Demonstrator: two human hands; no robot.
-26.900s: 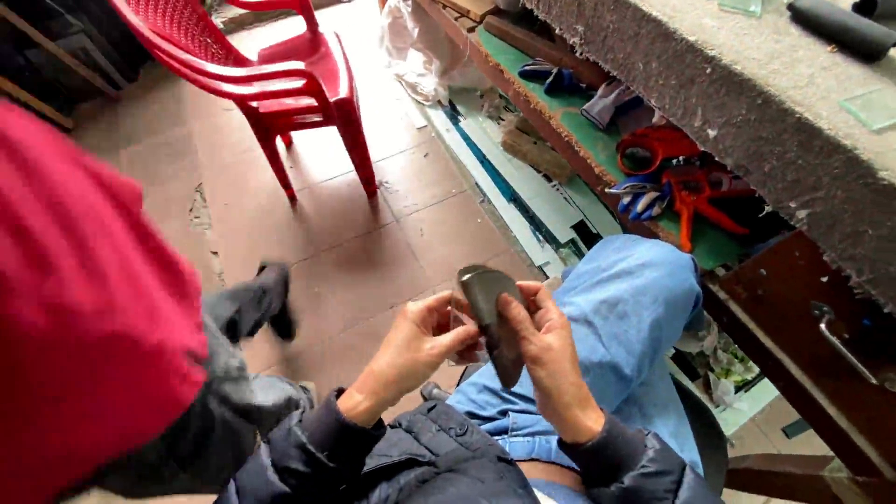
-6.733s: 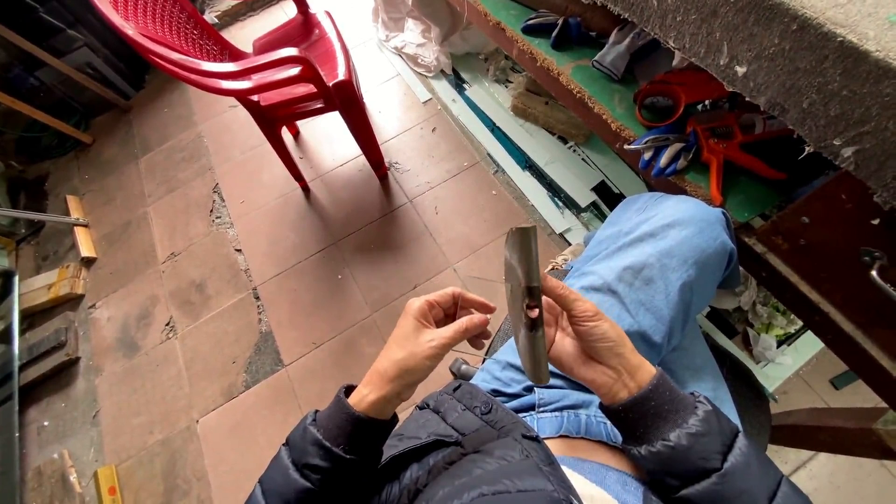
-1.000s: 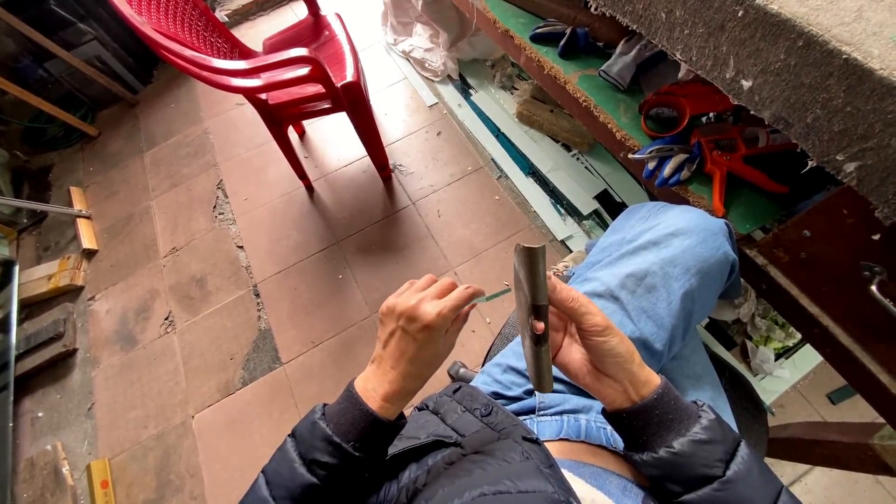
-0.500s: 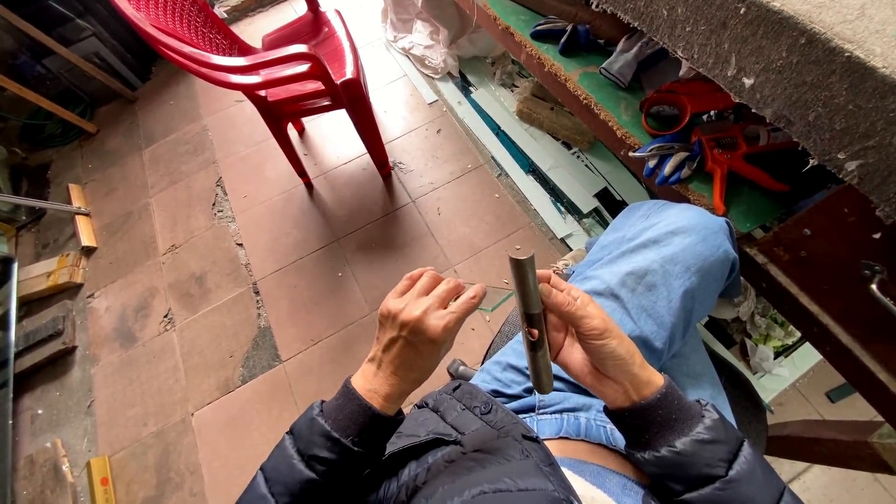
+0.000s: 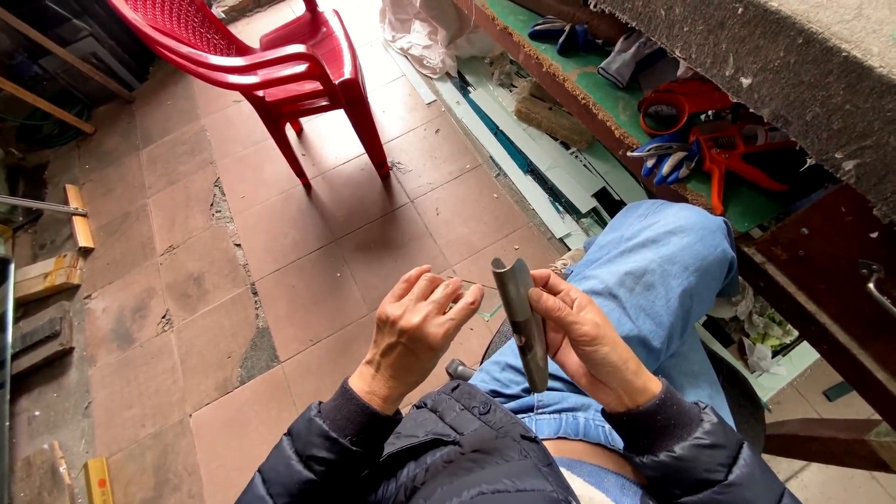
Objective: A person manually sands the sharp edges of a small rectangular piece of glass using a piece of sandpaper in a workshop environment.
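Packages: none showing anywhere on the floor or the shelf.
Labels: none showing.
Signs: none showing.
Screens: none showing.

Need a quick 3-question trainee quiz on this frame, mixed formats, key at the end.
1. True or false: the right hand holds the grey curved metal piece upright.
2. What stands on the tiled floor ahead of the person? A) blue stool B) red plastic chair C) metal ladder
3. Fill in: the left hand is ___ the metal piece, fingers curled beside it.

Key: 1 true. 2 B. 3 off (not touching).
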